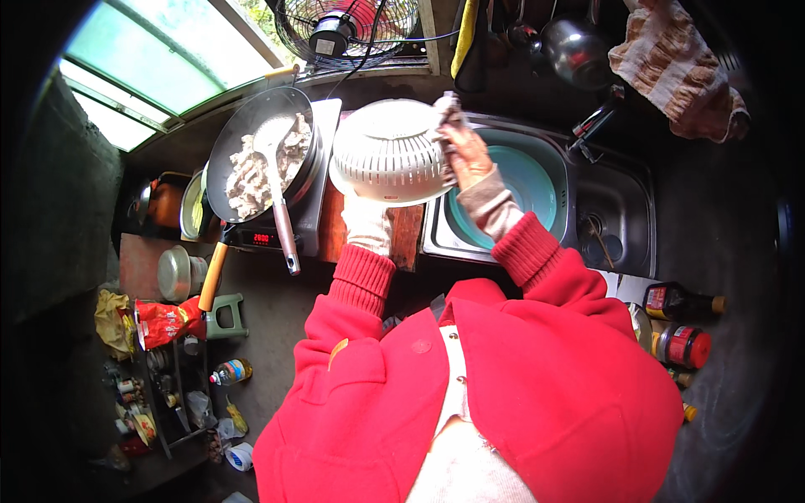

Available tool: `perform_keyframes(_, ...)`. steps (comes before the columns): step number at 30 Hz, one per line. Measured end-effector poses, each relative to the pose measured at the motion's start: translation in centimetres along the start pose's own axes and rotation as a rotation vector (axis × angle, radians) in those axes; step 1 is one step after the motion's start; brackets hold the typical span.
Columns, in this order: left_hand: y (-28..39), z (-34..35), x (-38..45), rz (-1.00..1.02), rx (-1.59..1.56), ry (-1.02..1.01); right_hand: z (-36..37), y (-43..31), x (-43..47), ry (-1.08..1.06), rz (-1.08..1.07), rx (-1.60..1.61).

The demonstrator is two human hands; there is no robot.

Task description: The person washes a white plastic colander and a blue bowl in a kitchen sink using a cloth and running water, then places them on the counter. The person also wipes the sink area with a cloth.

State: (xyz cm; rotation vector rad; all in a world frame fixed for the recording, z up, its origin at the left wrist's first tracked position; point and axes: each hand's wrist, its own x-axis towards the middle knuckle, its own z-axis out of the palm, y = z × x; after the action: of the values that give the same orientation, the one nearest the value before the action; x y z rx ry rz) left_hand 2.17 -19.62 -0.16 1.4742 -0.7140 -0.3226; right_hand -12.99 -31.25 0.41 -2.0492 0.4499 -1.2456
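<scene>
A white slotted plastic colander (390,157) is tilted bottom up above the wooden board (402,236) between the induction cooker and the sink. My left hand (361,202) grips its near rim; glare and the colander hide most of the fingers. Against the right side of the colander, my right hand (468,157) presses a crumpled, light-coloured cloth (448,113). On the left stands a dark wok (220,144) holding pieces of pale cooked meat (248,182). A slotted spatula (277,176) rests in it, its handle over the near rim.
The wok sits on an induction cooker (302,229) with a lit red display. A teal basin (512,163) fills the left bowl of the steel sink (654,207), under a faucet (594,122). Behind the counter is a fan (333,34). Bottles (679,302) stand at right, a green stool (227,316) at lower left.
</scene>
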Motion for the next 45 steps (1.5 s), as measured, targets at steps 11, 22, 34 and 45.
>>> perform_keyframes(11, -5.3, -5.3, -2.5, -0.194, 0.542, -0.229, 3.8, -3.3, 3.6, -0.609, 0.092, -0.141)
perform_keyframes(22, 11.6, 6.7, -7.9, -1.128, -0.874, -0.293, 7.3, 10.1, 19.1, 0.656, 0.496, 0.041)
perform_keyframes(34, 18.8, 0.9, 3.1, 0.722, 0.203, -0.362, -0.2, -1.7, 7.9, -1.517, 0.434, 0.547)
perform_keyframes(45, 5.6, -3.0, 18.1, 0.632, 0.768, 0.327, 7.9, -18.3, -4.7, -1.016, 1.091, 1.955)
